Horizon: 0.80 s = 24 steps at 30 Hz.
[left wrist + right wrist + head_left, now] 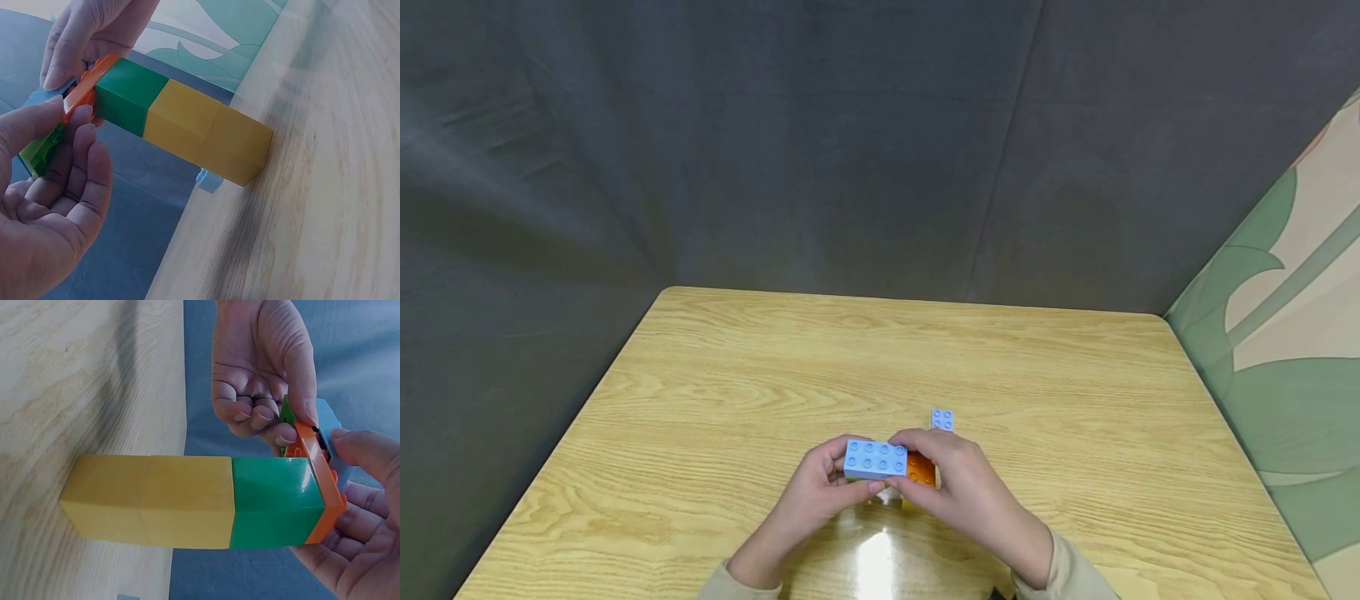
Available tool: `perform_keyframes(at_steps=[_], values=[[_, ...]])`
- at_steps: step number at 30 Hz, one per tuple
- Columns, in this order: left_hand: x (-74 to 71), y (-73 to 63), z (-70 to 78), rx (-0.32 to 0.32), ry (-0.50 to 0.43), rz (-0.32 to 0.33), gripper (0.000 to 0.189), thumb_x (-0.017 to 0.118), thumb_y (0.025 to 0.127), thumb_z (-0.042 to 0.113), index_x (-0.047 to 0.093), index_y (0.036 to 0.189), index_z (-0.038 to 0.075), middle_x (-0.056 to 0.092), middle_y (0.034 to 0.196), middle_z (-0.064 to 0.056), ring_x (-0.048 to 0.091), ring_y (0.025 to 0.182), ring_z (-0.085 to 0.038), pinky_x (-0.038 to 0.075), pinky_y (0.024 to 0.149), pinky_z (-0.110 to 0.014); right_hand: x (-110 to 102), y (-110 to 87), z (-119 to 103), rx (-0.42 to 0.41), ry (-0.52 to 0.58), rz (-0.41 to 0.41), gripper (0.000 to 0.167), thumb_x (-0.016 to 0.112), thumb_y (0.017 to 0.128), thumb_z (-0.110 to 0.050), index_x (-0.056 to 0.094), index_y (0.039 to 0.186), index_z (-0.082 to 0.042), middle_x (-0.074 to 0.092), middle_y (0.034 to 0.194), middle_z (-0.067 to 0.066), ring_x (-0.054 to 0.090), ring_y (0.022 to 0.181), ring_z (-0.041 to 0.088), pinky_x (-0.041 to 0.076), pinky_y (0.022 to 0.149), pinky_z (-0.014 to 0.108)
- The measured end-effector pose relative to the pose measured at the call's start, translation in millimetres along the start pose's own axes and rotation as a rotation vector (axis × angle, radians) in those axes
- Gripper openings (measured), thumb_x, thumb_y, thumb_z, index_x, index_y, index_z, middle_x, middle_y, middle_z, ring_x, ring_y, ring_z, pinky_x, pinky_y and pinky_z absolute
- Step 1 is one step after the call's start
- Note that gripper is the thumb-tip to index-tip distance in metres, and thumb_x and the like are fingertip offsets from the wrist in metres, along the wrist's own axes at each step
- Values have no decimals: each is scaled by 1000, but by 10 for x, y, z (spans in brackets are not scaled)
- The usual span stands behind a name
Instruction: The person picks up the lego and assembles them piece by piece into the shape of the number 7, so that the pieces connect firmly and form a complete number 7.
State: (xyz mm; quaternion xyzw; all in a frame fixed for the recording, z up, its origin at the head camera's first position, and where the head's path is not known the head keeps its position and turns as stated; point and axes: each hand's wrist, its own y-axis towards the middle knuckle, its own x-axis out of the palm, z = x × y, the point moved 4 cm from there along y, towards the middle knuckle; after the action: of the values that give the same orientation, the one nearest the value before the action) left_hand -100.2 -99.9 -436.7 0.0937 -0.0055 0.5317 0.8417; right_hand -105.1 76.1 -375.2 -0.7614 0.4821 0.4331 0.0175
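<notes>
A tower of toy building bricks stands upright on the table. Two yellow bricks [184,122] form its base, with a green brick [275,500] above and a flat orange brick [922,469] over that. On the orange brick, overhanging leftward, sits a light blue brick [876,457]. A lighter green brick [40,152] shows below the overhang. My left hand [820,487] grips the overhanging end, thumb at the front edge and fingers curled underneath. My right hand [958,483] pinches the light blue brick between thumb and fingers near its right end.
Behind the tower, a small light blue brick [942,418] lies on the wooden table [737,375]. A dark curtain [850,150] hangs beyond the far edge, and a leaf-patterned cloth [1292,333] borders the right side.
</notes>
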Motion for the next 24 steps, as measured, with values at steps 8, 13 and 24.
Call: perform_keyframes(at_steps=[8,13,24], values=[[5,2,4,9,0,-8,39,68,86,-4,53,122,-13,66,110,-24,69,89,-16,57,76,-28,-5,-1,-3,12,-16,-14,30,80,82,-18,67,108,-11,67,96,-5,52,71,4,48,60,19],[11,-3,24,12,-3,-15,39,68,86,-4,53,121,-13,66,110,-25,69,89,-22,57,76,-30,-10,2,-4,13,-24,-15,29,80,82,-19,68,107,-12,67,96,-6,52,72,5,48,61,19],[2,-31,103,66,-109,-120,39,55,97,1,44,129,-18,62,116,-27,67,99,-23,55,85,-40,-6,8,-4,-3,-22,-9,27,80,82,-19,68,105,-12,68,98,-6,54,73,5,49,63,20]])
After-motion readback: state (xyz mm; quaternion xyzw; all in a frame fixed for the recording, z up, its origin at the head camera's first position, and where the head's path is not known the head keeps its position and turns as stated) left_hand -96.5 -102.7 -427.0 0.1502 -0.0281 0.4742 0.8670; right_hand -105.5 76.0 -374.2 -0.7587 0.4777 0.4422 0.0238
